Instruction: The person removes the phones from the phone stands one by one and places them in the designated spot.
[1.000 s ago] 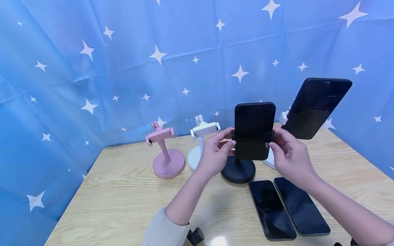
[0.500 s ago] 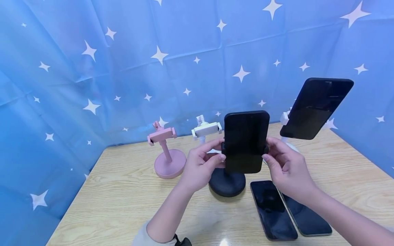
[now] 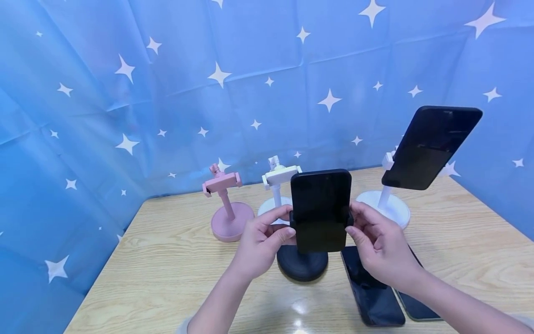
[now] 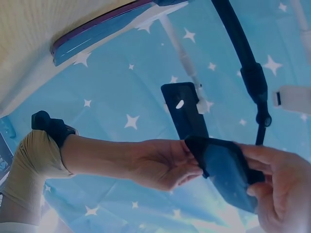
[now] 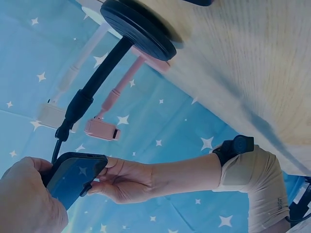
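A black phone stand [image 3: 302,266] bears a dark phone [image 3: 321,204] upright in its clamp, screen towards me. My left hand [image 3: 260,248] pinches the clamp's left end at the phone's edge, thumb in front. At the opposite edge, my right hand [image 3: 384,248] grips the clamp's right end the same way. The right wrist view shows the stand's round base [image 5: 138,29] close to the tabletop. The phone hides most of the clamp in the head view.
Behind stand a pink phone stand [image 3: 232,222] and a white one [image 3: 280,177], both without phones. Another white stand [image 3: 385,206] at the right holds a large phone [image 3: 431,148]. Two phones, one a dark phone [image 3: 375,297], lie flat under my right forearm.
Both hands have brought the black stand and its phone left and towards me. The right white stand's base has come into fuller view.
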{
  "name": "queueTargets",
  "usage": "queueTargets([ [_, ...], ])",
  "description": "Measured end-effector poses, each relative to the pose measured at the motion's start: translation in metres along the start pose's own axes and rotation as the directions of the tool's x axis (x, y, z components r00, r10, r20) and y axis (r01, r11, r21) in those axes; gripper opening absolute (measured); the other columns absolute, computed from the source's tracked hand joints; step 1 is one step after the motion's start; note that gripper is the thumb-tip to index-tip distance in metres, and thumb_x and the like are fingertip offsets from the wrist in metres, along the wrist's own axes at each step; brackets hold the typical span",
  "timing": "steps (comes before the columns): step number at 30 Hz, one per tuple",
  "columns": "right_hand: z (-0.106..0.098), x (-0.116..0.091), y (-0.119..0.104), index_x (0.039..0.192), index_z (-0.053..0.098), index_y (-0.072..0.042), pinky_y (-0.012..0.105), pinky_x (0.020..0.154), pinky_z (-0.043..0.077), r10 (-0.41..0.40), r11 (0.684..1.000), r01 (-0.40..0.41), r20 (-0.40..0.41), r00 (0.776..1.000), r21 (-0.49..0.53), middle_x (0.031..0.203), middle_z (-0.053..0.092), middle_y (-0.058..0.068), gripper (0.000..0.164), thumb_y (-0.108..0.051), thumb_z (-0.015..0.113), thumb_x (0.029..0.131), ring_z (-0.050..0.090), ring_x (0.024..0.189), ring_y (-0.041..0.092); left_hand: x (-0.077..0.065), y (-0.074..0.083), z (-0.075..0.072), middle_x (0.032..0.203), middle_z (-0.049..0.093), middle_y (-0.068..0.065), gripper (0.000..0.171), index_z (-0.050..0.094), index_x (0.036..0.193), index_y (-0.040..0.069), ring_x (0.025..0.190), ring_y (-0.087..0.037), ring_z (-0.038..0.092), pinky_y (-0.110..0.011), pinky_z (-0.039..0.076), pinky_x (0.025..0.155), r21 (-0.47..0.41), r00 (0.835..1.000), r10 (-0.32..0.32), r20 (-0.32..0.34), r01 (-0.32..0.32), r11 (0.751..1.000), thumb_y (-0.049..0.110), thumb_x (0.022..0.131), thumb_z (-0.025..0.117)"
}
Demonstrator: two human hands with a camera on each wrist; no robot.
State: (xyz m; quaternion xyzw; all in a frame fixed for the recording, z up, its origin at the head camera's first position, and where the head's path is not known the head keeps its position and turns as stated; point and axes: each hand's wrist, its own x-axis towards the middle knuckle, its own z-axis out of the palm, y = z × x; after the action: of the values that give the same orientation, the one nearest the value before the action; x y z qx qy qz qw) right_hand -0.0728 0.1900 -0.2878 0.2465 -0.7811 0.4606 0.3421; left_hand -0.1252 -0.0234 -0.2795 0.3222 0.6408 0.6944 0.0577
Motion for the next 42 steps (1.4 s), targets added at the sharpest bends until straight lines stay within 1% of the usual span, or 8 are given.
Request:
queueTargets([
  [6,-0.001,-0.005,0.001,0.116,0.051,0.014,0.009,0.06,0.045,0.006,1.0,-0.006,-0.002,1.0,0.01,0.103,0.056,-0.015,0.037,0.016,0.057,0.08,0.051,0.073,0.001,-0.003,-0.001,0.002,0.1,0.05,-0.031,0.036,0.049,0.119,-0.016,0.082,-0.01,0.064,-0.037,0.053,0.072,-0.001,1.0,-0.004,0.009,0.004,1.0,-0.012,0.084,0.052],
  [9,-0.001,-0.007,0.001,0.115,0.051,0.015,0.009,0.059,0.044,-0.004,1.0,0.004,-0.004,1.0,0.022,0.101,0.056,-0.013,0.034,0.013,0.057,0.082,0.051,0.073,0.001,-0.004,0.0,0.003,0.101,0.052,-0.033,0.035,0.05,0.118,-0.015,0.085,-0.017,0.065,-0.038,0.053,0.072,-0.002,1.0,0.0,0.021,0.0,1.0,-0.012,0.084,0.052],
  [14,-0.001,-0.013,0.002,0.114,0.051,0.015,0.011,0.056,0.043,-0.016,0.999,0.016,-0.015,1.0,0.04,0.097,0.057,-0.01,0.032,0.004,0.058,0.085,0.05,0.071,0.003,-0.008,0.0,0.003,0.102,0.054,-0.033,0.034,0.05,0.117,-0.015,0.086,-0.017,0.066,-0.037,0.054,0.07,0.002,0.999,0.032,0.041,-0.032,0.999,-0.011,0.084,0.053],
  [17,-0.002,-0.016,0.003,0.116,0.054,0.006,0.01,0.055,0.043,-0.008,0.999,0.009,-0.022,1.0,0.051,0.096,0.057,-0.01,0.032,0.001,0.059,0.085,0.05,0.071,0.003,-0.01,-0.001,0.004,0.1,0.055,-0.033,0.033,0.05,0.116,-0.015,0.086,-0.02,0.066,-0.037,0.054,0.069,0.007,0.997,0.061,0.054,-0.061,0.998,-0.011,0.083,0.054],
  [21,-0.002,-0.019,0.003,0.121,0.053,-0.01,0.012,0.053,0.042,0.012,0.998,-0.01,-0.029,1.0,0.06,0.096,0.058,-0.011,0.04,0.003,0.06,0.084,0.049,0.071,0.003,-0.011,-0.003,0.004,0.1,0.055,-0.033,0.032,0.051,0.115,-0.015,0.088,-0.032,0.065,-0.036,0.054,0.069,0.009,0.994,0.082,0.067,-0.083,0.997,-0.01,0.084,0.055],
  [23,-0.001,-0.02,0.003,0.121,0.053,-0.013,0.013,0.052,0.041,0.018,0.998,-0.016,-0.031,0.999,0.065,0.096,0.058,-0.011,0.043,0.005,0.059,0.083,0.049,0.071,0.004,-0.011,-0.004,0.004,0.1,0.055,-0.033,0.032,0.051,0.115,-0.015,0.088,-0.036,0.064,-0.036,0.054,0.069,0.008,0.994,0.083,0.071,-0.084,0.996,-0.01,0.084,0.055],
  [32,-0.001,-0.022,0.003,0.12,0.054,-0.013,0.011,0.055,0.043,0.033,0.997,-0.03,-0.039,0.999,0.069,0.098,0.059,-0.012,0.045,0.008,0.06,0.082,0.05,0.072,0.004,-0.012,-0.003,0.002,0.1,0.055,-0.031,0.032,0.051,0.116,-0.013,0.088,-0.038,0.064,-0.036,0.053,0.07,0.023,0.995,0.058,0.084,-0.06,0.998,-0.01,0.084,0.054],
  [42,-0.002,-0.023,0.004,0.119,0.056,-0.013,0.009,0.059,0.045,0.012,0.997,-0.009,-0.045,0.999,0.082,0.102,0.061,-0.012,0.043,0.007,0.061,0.081,0.053,0.075,0.002,-0.01,-0.006,-0.005,0.098,0.053,-0.033,0.034,0.049,0.115,-0.015,0.084,-0.042,0.062,-0.037,0.053,0.072,0.029,0.985,0.089,0.148,-0.094,0.995,-0.011,0.082,0.057],
])
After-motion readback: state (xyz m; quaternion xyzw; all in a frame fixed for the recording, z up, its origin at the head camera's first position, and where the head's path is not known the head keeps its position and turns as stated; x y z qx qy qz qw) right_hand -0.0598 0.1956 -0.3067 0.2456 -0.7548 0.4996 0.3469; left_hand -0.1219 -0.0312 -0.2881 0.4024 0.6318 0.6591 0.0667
